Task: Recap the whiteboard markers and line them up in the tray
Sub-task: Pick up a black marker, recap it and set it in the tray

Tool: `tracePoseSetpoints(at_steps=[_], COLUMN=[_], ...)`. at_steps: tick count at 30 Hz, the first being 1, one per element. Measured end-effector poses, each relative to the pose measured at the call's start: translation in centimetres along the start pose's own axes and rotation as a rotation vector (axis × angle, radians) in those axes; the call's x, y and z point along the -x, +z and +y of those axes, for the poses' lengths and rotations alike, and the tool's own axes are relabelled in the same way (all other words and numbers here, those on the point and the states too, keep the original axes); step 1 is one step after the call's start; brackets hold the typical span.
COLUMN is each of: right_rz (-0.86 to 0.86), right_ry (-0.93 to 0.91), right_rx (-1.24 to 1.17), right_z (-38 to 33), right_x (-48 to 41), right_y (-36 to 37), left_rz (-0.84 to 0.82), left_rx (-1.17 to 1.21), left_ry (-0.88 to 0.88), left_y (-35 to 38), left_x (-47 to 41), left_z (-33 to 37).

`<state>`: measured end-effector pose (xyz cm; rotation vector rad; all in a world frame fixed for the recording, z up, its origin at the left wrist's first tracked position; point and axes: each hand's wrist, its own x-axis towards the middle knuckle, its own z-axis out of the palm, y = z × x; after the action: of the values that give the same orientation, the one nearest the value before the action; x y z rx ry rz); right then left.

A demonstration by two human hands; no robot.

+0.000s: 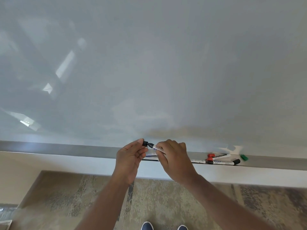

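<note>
My right hand (172, 156) grips a white marker (158, 148) whose black tip points left. My left hand (131, 156) pinches a black cap (145, 143) right at that tip; cap and tip touch or nearly touch. Both hands hover just above the grey tray (66, 149) under the whiteboard. Below the hands another white marker (150, 154) lies in the tray, partly hidden. To the right lie a marker with a red cap (217, 156), a marker with a black cap (224, 162) and one more white barrel (197, 161). A loose green cap (244, 157) sits further right.
The whiteboard (149, 63) fills the upper view and reflects ceiling lights. A white wall ledge (66, 163) runs below the tray. Patterned carpet (66, 196) covers the floor, and my two blue shoes (147, 226) show at the bottom edge.
</note>
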<state>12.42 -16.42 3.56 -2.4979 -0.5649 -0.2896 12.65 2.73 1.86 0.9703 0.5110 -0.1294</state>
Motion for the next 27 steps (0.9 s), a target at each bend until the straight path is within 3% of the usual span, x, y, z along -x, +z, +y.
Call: tracePoseSetpoints(at_steps=[6, 16, 24, 27], right_rz=[-0.048, -0.086, -0.184, -0.247], right_ry=[-0.008, 0.071, 0.125, 0.111], right_rx=[0.006, -0.233, -0.314, -0.269], right_z=[-0.4, -0.6, 0.0, -0.6], right_x=[-0.1, -0.8, -1.3, -2.1], right_y=[-0.3, 0.2, 1.9, 3.2], left_rz=[0.017, 0.098, 0.063, 0.13], left_rx=[-0.085, -0.195, -0.297, -0.338], left_ry=[0.079, 0.251, 0.17, 0.142], left_y=[0.3, 1.3, -1.5, -3.4], left_x=[0.9, 1.5, 1.1, 0.3], left_z=[0.1, -0.4, -0.7, -0.2])
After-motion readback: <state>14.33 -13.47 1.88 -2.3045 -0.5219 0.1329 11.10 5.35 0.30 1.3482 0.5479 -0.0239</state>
